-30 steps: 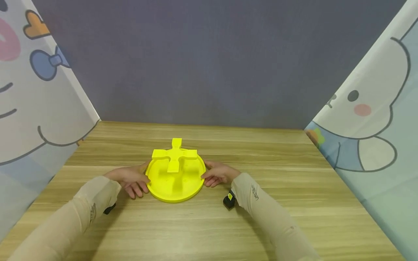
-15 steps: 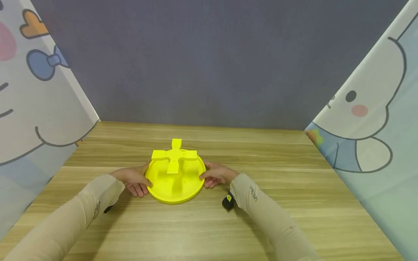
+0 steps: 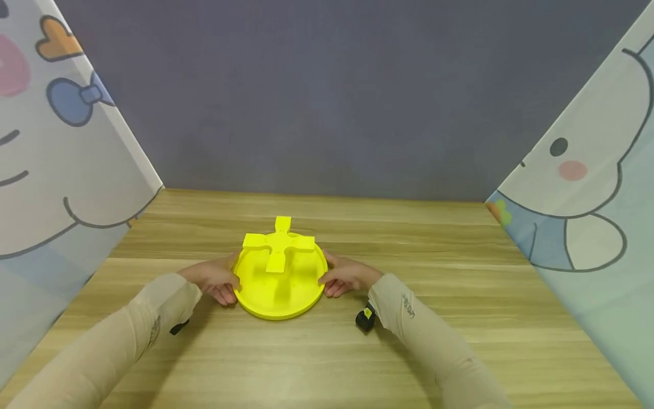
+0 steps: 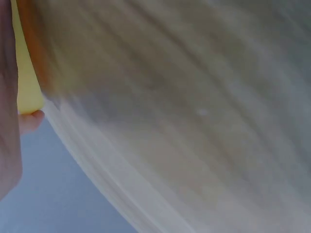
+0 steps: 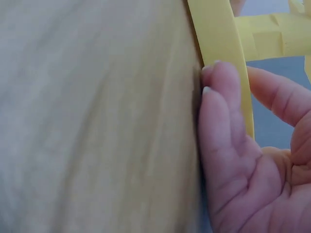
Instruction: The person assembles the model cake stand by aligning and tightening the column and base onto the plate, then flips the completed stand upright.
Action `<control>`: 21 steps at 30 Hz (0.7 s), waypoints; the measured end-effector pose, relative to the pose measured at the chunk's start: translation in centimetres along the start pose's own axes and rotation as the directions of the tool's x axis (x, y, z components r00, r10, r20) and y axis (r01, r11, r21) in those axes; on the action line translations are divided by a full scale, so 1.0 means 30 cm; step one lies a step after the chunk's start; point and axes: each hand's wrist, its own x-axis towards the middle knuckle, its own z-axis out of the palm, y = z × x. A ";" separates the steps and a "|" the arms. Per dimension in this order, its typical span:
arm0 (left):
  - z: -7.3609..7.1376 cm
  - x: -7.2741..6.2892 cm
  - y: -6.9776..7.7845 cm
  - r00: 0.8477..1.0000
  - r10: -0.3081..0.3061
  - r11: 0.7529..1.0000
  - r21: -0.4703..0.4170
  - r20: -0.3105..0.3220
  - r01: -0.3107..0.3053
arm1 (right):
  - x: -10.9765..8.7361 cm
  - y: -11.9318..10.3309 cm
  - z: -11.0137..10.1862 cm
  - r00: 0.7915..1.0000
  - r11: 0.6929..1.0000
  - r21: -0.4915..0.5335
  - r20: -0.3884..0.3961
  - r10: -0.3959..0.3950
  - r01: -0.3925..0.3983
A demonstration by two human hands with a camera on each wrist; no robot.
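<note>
A yellow round base (image 3: 280,312) with a raised lip lies on the wooden table, left of centre in the head view. Above it stands a yellow cross-shaped top (image 3: 279,244) on a post; the post shows in the right wrist view. My left hand (image 3: 213,278) grips the left side of the rim, its thumb at the lip; the left wrist view catches only a slice of hand beside the yellow wall (image 4: 28,77). Opposite, my right hand (image 3: 349,276) holds the right side. In the right wrist view, fingers (image 5: 221,116) lie along the outer wall and the thumb reaches over the inner side.
The wooden table (image 3: 286,363) runs back to a dark grey panel (image 3: 317,102). Cartoon-printed cloth walls flank both sides, a left cloth (image 3: 76,170) and a right cloth (image 3: 587,182). A black wrist camera (image 3: 365,320) hangs under the right sleeve.
My left hand has moved slightly right, its fingers drawn closer against the rim. The head view has shifted slightly; the base keeps its place on the table.
</note>
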 end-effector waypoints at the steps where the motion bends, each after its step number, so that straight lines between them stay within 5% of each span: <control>1: 0.000 0.001 0.002 1.000 0.002 1.000 -0.004 -0.007 -0.002 | -0.004 -0.001 -0.001 1.000 1.000 -0.008 -0.007 -0.002 0.002; 12: -0.017 -0.010 -0.017 0.997 0.069 0.997 -0.024 -0.034 -0.070 | -0.032 -0.022 0.060 0.988 0.975 -0.190 -0.081 -0.130 0.113; 17: -0.041 -0.043 -0.027 0.993 0.115 0.993 -0.029 0.017 -0.115 | -0.050 -0.015 0.093 0.967 0.969 -0.078 -0.080 -0.242 0.236; 21: -0.061 -0.066 -0.025 0.986 0.157 0.987 -0.049 0.053 -0.155 | -0.072 -0.012 0.075 0.931 0.933 0.003 -0.062 -0.359 0.360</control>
